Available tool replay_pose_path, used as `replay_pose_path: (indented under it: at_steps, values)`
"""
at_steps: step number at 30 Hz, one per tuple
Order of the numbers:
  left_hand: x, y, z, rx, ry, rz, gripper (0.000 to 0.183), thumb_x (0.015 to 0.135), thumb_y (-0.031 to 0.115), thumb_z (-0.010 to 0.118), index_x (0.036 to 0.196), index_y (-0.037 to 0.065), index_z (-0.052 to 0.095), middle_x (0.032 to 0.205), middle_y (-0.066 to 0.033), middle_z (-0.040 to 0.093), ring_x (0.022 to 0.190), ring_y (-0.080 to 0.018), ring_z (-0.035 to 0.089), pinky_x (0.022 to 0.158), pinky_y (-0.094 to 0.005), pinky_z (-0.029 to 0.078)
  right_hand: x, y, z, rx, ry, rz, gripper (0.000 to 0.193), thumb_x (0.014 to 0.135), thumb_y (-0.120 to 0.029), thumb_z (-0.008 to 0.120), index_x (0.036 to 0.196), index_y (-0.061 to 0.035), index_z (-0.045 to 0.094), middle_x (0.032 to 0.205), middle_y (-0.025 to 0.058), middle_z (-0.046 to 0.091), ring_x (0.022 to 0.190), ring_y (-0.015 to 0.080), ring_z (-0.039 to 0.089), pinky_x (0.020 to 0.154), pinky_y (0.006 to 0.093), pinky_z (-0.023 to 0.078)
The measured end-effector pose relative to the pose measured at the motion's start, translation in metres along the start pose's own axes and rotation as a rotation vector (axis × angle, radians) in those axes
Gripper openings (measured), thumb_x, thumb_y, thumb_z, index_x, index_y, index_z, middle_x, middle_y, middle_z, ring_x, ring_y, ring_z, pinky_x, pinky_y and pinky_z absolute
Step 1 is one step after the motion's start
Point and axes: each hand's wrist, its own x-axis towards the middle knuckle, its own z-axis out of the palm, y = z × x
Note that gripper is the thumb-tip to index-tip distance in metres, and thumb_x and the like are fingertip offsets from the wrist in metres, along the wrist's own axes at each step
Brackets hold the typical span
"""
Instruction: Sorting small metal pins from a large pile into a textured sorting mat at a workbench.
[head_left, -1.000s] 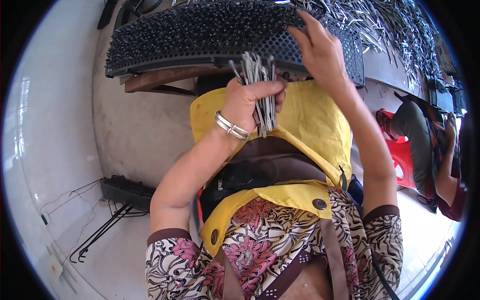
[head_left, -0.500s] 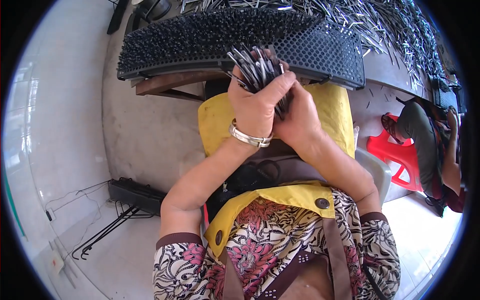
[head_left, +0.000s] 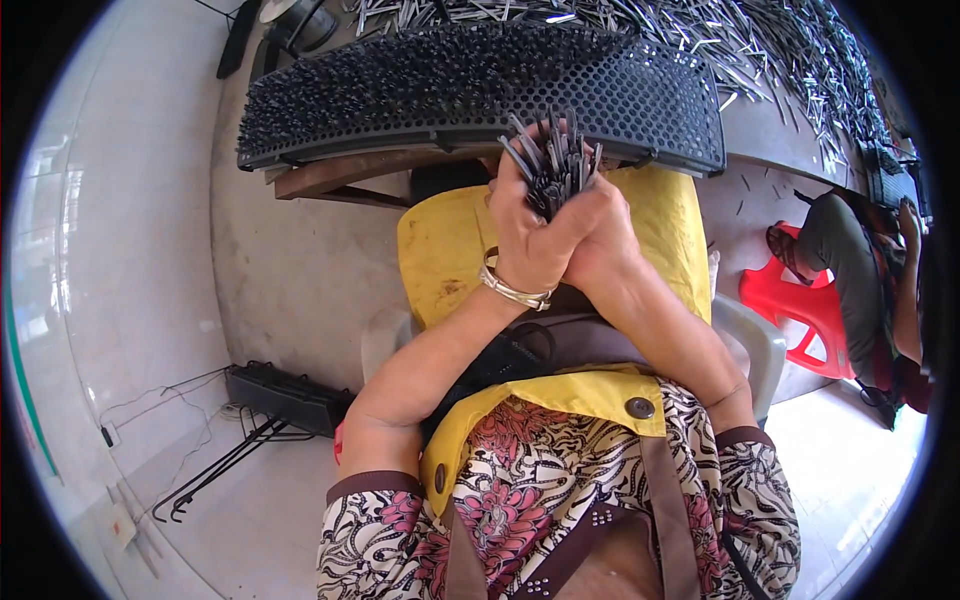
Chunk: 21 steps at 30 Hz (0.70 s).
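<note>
Both of my hands are wrapped round one bundle of thin dark metal strips [head_left: 556, 175], whose ends fan out at the top. My left hand [head_left: 528, 235], with a silver bangle at its wrist, grips from the left. Against it from the right closes my right hand [head_left: 603, 230]. Just beyond the bundle lies a long black perforated rack [head_left: 650, 110]. Upright dark strips [head_left: 400, 85] fill its left and middle holes closely, while many holes at its right end are bare. The lower ends of the bundle are hidden by my hands.
Loose strips [head_left: 745, 45] cover the table behind the rack. A yellow apron [head_left: 440, 250] spreads over my lap. At the right, a person [head_left: 845, 260] is beside a red plastic stool [head_left: 800, 310]. A black case-like object [head_left: 285, 395] lies at the left wall.
My hands have shifted slightly right and turned the bundle, so its ends now point more upright and toward me. The view has shifted a little too.
</note>
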Motion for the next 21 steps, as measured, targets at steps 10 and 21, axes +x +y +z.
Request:
replay_pose_path:
  at_steps: [10, 21]
  values:
    - [-0.003, -0.001, 0.001, 0.450, -0.228, 0.090, 0.101, 0.044, 0.030, 0.088, 0.123, -0.003, 0.033, 0.110, -0.0105, 0.051, 0.100, -0.0171, 0.050, 0.087, -0.0299, 0.040, 0.008, 0.008, -0.013, 0.067, -0.071, -0.090, 0.030, 0.092, -0.024, 0.035, 0.103, -0.0050, 0.055, 0.099, 0.0096, 0.059, 0.088, 0.0212, 0.058, 0.080, 0.0358, 0.047]
    - [0.009, 0.006, -0.002, 0.275, 0.204, -0.193, 0.025, 0.069, -0.003, 0.070, 0.089, 0.002, 0.055, 0.077, -0.0018, 0.061, 0.066, -0.0080, 0.056, 0.061, -0.0215, 0.047, 0.004, 0.017, -0.010, 0.049, 0.117, 0.045, 0.029, 0.091, -0.021, 0.035, 0.101, -0.0021, 0.055, 0.099, 0.0122, 0.058, 0.087, 0.0220, 0.057, 0.076, 0.0363, 0.047]
